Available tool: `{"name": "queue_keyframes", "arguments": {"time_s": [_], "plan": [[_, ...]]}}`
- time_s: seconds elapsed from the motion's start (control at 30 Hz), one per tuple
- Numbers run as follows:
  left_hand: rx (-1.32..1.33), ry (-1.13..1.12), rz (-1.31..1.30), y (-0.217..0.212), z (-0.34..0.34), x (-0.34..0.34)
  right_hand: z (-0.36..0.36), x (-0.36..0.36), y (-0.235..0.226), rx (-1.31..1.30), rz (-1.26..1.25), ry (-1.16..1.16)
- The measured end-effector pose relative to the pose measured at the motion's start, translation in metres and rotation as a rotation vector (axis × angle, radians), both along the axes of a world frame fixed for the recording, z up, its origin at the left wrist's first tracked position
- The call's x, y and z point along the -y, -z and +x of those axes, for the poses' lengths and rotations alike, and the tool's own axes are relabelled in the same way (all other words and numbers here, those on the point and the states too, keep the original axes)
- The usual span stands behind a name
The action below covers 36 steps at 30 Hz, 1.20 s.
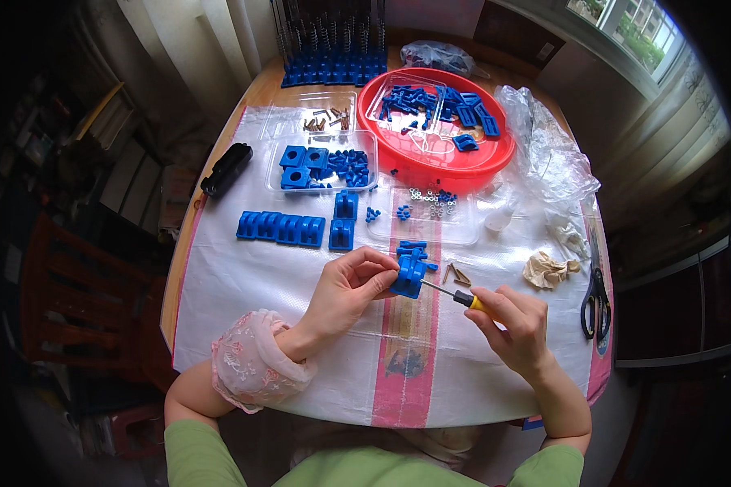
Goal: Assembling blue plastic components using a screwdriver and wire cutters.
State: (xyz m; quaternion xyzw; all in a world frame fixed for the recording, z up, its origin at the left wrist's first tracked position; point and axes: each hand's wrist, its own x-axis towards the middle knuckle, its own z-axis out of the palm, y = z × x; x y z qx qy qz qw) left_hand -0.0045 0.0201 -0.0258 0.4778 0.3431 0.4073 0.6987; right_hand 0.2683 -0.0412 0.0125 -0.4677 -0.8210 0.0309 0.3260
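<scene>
Between the thumb and fingers of my left hand [345,290] is a blue plastic bracket [408,277], held above the table. My right hand [512,325] grips a screwdriver [468,300] with a yellow and black handle, its thin shaft pointing left at the bracket. The tip meets or nearly meets the bracket's right side; exact contact is too small to tell. Just behind lie several loose blue plastic parts [413,248]. A few copper-coloured pins [460,277] rest beside the screwdriver. A row of blue brackets [281,228] sits to the left, with two more brackets [343,221] alongside.
A clear tub [272,172] holds blue parts; another clear tray [473,235] has white nuts near it. A red basin [430,172] stands behind. Black scissors [596,300] and crumpled tissue [549,271] lie right, a black case [227,169] left. Blue pieces with springs [333,69] stand at the back.
</scene>
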Motion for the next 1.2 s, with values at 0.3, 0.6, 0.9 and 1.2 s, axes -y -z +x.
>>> {"name": "queue_keyframes", "arguments": {"time_s": [0.3, 0.6, 0.9, 1.2], "plan": [[-0.006, -0.006, -0.018, -0.0009, 0.0009, 0.0008, -0.0006, 0.0009, -0.0004, 0.014, -0.048, 0.003], [0.017, 0.000, 0.009, -0.0011, 0.0019, 0.0008, -0.0006, 0.0020, -0.0010, -0.033, -0.164, -0.006], [-0.001, -0.001, 0.011, 0.0007, 0.0013, 0.0005, -0.0011, 0.0003, 0.0005, -0.038, -0.090, -0.012], [0.011, -0.002, -0.012, 0.0009, 0.0014, 0.0016, -0.0016, 0.0009, -0.0017, -0.017, -0.022, -0.013]]}}
